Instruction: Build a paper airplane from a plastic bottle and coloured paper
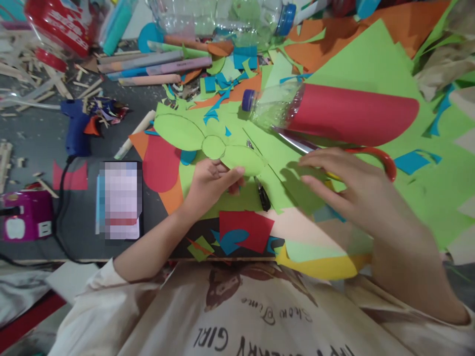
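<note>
One bow-shaped light-green paper cutout (pixel 213 147), two leaf-like lobes joined by a round centre, dark outlines visible: located mid-counter (pixel 156 247), above light-green paper sheets (pixel 297 198), lower edge pinched between the thumb and fingers of the left hand (pixel 218 179). One right hand (pixel 356 195), fingers curved and apart, over a pair of metal scissors with red-orange and yellow handles (pixel 388 165); contact with the handles cannot be told. One slim black-handled tool (pixel 263 196), just below the cutout's right lobe. One clear plastic bottle with a purple cap and red paper wrap (pixel 356 113), lying on its side beyond the scissors. One red paper piece (pixel 247 230), near the counter's front edge. One rounded red paper shape (pixel 161 165), left of the cutout. One dark smartphone with a pixelated screen (pixel 122 200), farther left. One blue glue gun with a black cord (pixel 76 131), beyond the phone. Assorted coloured markers (pixel 159 64), grouped at the back. One large clear bottle with a blue cap (pixel 226 22), lying behind the markers.
</note>
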